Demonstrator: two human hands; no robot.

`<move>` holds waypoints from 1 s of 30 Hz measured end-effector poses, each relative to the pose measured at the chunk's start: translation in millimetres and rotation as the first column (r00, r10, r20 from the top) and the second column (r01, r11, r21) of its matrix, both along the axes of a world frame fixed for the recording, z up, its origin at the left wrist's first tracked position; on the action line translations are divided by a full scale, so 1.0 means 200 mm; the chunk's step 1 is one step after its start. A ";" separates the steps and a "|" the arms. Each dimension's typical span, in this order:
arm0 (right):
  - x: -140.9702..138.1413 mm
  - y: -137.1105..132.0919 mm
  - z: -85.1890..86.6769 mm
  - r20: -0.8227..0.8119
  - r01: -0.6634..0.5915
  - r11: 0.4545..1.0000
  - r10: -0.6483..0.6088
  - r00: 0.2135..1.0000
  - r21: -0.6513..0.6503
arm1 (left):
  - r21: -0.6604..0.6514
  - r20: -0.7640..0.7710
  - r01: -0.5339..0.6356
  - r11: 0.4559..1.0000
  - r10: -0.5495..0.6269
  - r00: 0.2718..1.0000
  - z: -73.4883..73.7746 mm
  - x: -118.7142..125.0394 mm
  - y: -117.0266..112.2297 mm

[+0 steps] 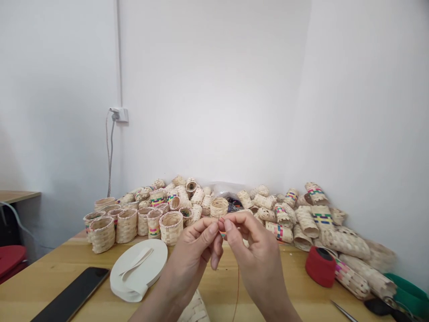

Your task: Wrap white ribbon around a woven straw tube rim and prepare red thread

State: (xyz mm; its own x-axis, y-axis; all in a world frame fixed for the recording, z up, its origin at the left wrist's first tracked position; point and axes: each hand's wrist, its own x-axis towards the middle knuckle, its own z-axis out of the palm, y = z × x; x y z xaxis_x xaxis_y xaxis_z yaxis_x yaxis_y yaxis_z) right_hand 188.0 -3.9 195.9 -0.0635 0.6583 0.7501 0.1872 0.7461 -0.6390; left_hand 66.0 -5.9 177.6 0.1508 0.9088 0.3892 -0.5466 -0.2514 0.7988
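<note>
My left hand (pixel 197 248) and my right hand (pixel 256 252) meet above the middle of the table, thumbs and forefingers pinched close together. Between the fingertips is a thin reddish thread (pixel 237 286), and a length of it hangs down below my right hand toward the front edge. Whether a needle is in the pinch is too small to tell. Beneath my left wrist lies a pale woven basket (pixel 195 309), partly hidden by the forearm. Behind the fingers a small patch of bright colour shows, mostly covered.
Small woven baskets (pixel 127 223) stand at the left and pile along the wall. A white ribbon roll (pixel 154 268) and a black phone (pixel 72 295) lie left. At right are a red ribbon roll (pixel 320 268), a green roll (pixel 410 293) and a pointed metal tool (pixel 343 311).
</note>
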 end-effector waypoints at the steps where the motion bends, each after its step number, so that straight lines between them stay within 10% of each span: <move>1: 0.00 0.00 0.00 0.001 -0.003 1.000 0.003 1.000 -0.001 | -0.001 -0.001 0.001 1.000 -0.001 1.000 0.00 0.00 0.00; 30: 0.00 0.00 0.00 0.047 0.031 0.999 -0.031 0.998 0.007 | -0.001 -0.018 -0.030 1.000 0.030 0.999 -0.01 0.00 0.02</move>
State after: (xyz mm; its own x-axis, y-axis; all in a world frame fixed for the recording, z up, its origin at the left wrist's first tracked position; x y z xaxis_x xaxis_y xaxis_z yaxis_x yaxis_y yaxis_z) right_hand 188.8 -3.4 196.0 -0.0787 0.6559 0.7508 0.2404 0.7434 -0.6242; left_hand 66.5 -2.8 175.9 0.1304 0.9133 0.3858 -0.5247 -0.2666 0.8085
